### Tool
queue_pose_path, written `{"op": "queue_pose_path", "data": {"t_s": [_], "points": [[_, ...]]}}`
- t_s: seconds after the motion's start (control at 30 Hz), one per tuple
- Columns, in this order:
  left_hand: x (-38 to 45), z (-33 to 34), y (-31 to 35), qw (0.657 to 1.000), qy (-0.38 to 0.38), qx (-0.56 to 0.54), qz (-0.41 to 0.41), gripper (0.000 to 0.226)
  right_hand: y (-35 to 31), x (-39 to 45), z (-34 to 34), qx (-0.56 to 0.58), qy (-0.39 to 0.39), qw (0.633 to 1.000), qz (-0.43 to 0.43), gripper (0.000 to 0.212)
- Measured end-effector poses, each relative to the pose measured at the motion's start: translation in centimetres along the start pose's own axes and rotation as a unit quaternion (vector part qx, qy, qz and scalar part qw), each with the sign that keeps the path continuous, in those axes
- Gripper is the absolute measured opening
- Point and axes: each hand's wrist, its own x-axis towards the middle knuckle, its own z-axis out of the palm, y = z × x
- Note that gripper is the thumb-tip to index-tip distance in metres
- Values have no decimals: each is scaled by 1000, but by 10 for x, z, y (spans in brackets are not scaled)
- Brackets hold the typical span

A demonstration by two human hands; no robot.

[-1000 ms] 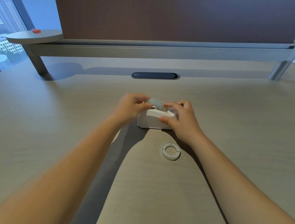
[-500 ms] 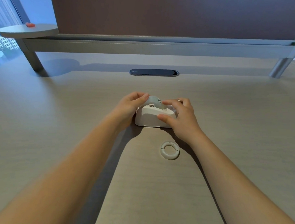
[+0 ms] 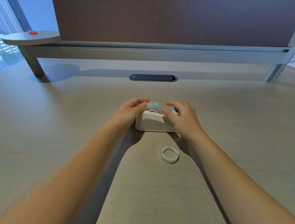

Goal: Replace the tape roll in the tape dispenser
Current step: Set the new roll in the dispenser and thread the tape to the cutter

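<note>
A white tape dispenser [image 3: 149, 124] stands on the desk in the middle of the head view. A greyish tape roll [image 3: 154, 106] with a patterned hub sits in its top slot. My left hand [image 3: 130, 111] is at the dispenser's left end, thumb and forefinger pinched on the roll's left edge. My right hand [image 3: 183, 118] hovers over the dispenser's right end with the fingers spread; its thumb tip is close to the roll's right side and it grips nothing. An empty white tape core ring [image 3: 169, 154] lies flat on the desk, nearer to me than the dispenser.
A dark oval cable port [image 3: 153, 77] is set into the wooden desk [image 3: 59, 119] behind the dispenser. A partition panel on a metal rail [image 3: 157, 50] closes the far edge. At the back left, a round shelf [image 3: 30, 38] carries a small red object [image 3: 33, 32].
My right hand has lifted off the dispenser body and spread its fingers. My left hand stays at the roll's left edge. The roll sits a little lower in the dispenser.
</note>
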Motion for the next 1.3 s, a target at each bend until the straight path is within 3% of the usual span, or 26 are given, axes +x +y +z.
{"op": "queue_pose_path", "data": {"t_s": [0.2,0.47,0.87,1.07,1.17,1.3], "points": [[-3,0,1,999,33,38,19,34,-16,5,3,-64,-18,997,-35,33],[-11,-7,-6,998,50,29,-3,34,-22,7,8,49,7,999,19,18],[-15,-7,-7,999,41,34,-5,29,-30,6,3,43,75,996,-7,17],[-13,-7,-7,999,39,30,-7,30,-43,16,-6,-93,-13,995,39,32],[-13,-7,-8,999,35,37,-9,25,-47,21,-5,-97,-38,992,68,40],[-13,-8,-7,999,30,36,-15,24,-53,26,-10,-83,-48,991,95,34]]}}
